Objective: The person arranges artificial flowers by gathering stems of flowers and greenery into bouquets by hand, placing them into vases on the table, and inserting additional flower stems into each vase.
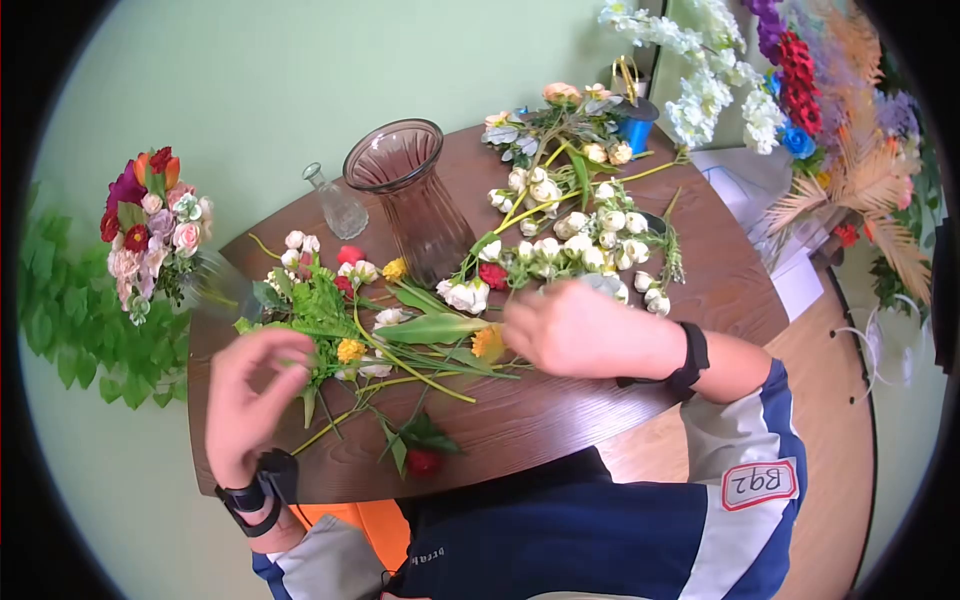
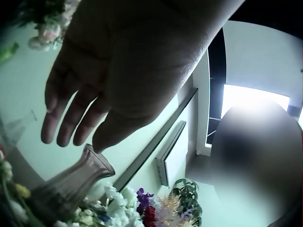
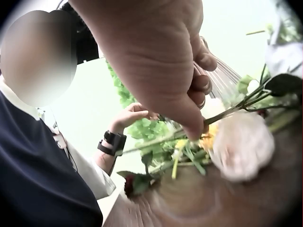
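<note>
My right hand (image 1: 595, 330) is over the right-middle of the table, beside a yellow flower (image 1: 488, 343). In the right wrist view its thumb and curled fingers pinch a thin green flower stem (image 3: 227, 112) with dark leaves (image 3: 284, 85). A pale pink-white bloom (image 3: 244, 146) hangs just below this stem. My left hand (image 1: 250, 390) is raised over the table's left side, next to green foliage (image 1: 318, 310). Its fingers are loosely bent and hold nothing; the left wrist view shows them spread a little, in front of the brown glass vase (image 2: 71, 189).
The fluted brown glass vase (image 1: 425, 215) stands at the back beside a small clear glass bottle (image 1: 340, 208). White roses (image 1: 590, 240) lie in bunches on the right. A red flower (image 1: 424, 462) is near the front edge. A mixed bouquet (image 1: 155, 235) stands at left; a blue spool (image 1: 635, 125) sits behind.
</note>
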A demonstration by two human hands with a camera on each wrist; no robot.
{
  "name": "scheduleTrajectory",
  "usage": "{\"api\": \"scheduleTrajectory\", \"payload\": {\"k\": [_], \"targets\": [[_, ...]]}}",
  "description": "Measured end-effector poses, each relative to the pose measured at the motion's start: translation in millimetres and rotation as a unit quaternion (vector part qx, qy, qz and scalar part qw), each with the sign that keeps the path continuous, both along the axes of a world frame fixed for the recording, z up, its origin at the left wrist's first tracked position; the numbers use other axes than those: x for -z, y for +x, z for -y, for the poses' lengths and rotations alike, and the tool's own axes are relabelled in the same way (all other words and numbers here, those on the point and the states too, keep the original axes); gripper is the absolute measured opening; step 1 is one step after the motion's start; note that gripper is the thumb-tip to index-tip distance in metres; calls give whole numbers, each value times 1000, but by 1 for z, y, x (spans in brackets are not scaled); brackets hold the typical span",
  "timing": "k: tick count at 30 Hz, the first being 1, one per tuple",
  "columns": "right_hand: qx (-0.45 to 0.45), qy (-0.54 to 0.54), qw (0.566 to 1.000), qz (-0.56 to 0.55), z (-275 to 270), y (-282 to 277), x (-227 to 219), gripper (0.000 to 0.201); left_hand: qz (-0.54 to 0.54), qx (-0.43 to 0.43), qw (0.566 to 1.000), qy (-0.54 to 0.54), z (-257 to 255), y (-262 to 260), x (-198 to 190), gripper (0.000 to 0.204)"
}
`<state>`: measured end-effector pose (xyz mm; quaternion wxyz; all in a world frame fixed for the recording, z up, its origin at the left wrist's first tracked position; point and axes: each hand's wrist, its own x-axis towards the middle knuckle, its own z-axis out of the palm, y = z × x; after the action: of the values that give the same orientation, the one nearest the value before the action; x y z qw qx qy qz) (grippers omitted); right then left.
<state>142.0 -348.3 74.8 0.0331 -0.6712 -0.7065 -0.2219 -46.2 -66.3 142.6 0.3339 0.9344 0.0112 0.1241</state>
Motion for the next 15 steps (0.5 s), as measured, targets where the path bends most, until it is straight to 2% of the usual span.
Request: {"api": "scheduleTrajectory", "payload": {"k": [1, 2, 3, 4, 5, 7, 8, 10, 11, 12, 14, 15], "targets": [[25, 34, 999, -4, -4, 2, -16, 15, -52, 72, 983, -160, 16, 3, 0, 31], [51, 66, 996, -9, -9, 4, -31, 16, -101, 143, 932, -317, 30, 6, 0, 36], [52, 134, 989, -28, -15, 8, -40, 18, -134, 175, 903, -368, 40, 12, 5, 44], [47, 135, 989, -27, -19, 4, -47, 18, -164, 207, 871, -415, 47, 22, 11, 54], [30, 163, 986, -26, -23, -2, -54, 18, -161, 203, 873, -414, 53, 33, 18, 54], [-34, 192, 981, -2, -30, -13, -61, 20, -257, 200, 712, -622, 61, 59, 31, 65], [-34, 194, 980, -3, -36, -19, -54, 20, -258, 198, 713, -621, 69, 71, 34, 65], [-80, 239, 967, 47, -49, -23, -39, 21, -165, 9, 637, -753, 82, 95, 39, 58], [-94, 210, 972, 50, -53, -20, -40, 19, -148, 46, 678, -718, 75, 104, 44, 44], [-99, 206, 972, 52, -53, -15, -43, 19, -143, 46, 676, -721, 69, 104, 46, 44], [-136, 225, 963, -60, -51, -2, -55, 20, -104, 101, 738, -659, 65, 103, 39, 30], [-124, 179, 974, -61, -41, 4, -68, 20, -74, 61, 772, -628, 76, 101, 22, 26]]}}
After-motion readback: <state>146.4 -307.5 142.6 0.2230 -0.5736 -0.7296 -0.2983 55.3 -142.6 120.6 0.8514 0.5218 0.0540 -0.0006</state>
